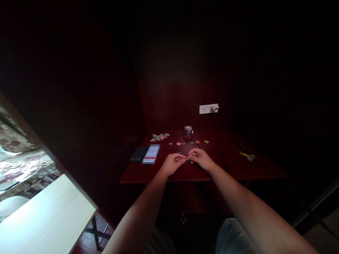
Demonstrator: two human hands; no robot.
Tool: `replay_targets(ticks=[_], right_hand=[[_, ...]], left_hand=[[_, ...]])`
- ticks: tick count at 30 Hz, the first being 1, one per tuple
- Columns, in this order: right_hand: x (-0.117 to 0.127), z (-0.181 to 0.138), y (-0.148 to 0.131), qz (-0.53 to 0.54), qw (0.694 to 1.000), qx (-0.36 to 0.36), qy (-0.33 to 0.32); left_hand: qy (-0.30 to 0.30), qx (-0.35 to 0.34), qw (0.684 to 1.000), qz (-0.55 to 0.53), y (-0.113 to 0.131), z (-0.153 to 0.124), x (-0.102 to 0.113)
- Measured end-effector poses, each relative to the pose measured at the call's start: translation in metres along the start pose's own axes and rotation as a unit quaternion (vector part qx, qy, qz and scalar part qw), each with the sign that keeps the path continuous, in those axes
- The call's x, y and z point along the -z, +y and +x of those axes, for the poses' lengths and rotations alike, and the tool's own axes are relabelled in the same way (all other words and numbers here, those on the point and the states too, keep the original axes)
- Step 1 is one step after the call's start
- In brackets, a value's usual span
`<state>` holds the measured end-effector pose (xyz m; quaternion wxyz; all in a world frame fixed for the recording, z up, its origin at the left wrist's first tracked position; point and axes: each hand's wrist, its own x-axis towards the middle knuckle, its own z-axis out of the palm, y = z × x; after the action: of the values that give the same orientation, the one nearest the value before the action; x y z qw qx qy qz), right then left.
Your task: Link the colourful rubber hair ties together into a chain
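Over the front part of the dark red desk [225,169], my left hand [172,163] and my right hand [200,159] meet fingertip to fingertip. Both are closed in a pinch on a small reddish hair tie [186,158], partly covered by the fingers. Just beyond them lies a dark ring-shaped band [180,153]. Farther back runs a loose row of small hair ties: blue [171,144], pink [178,143], purple [183,143], green [191,143], orange-red [197,142] and yellow [206,141]. A mixed-colour pile of hair ties [159,137] lies at the back left.
A clear jar [188,132] stands behind the row. To the left lie a phone [151,154] with a blurred screen and a black box-like device [137,154] with a cable. At right is a yellow-ended cable [244,154]; a wall socket [208,108] holds a plug.
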<state>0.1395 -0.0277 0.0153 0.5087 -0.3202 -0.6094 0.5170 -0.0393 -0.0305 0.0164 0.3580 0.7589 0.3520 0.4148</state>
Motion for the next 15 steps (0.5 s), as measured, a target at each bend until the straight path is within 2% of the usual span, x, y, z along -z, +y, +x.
replay_targets(ticks=[3, 7, 15], right_hand=[[-0.0007, -0.0016, -0.0008, -0.003, 1.0, 0.002, -0.004], [-0.0006, -0.0035, -0.0019, -0.061, 0.998, 0.008, -0.019], [0.0029, -0.0007, 0.0039, -0.125, 0.992, 0.021, -0.012]], left_hand=[[0.009, 0.003, 1.0, -0.004, -0.0005, -0.0003, 0.0001], [0.009, 0.013, 1.0, -0.001, -0.0003, -0.0005, 0.0005], [0.021, 0.012, 0.999, 0.029, -0.0016, 0.0005, 0.0005]])
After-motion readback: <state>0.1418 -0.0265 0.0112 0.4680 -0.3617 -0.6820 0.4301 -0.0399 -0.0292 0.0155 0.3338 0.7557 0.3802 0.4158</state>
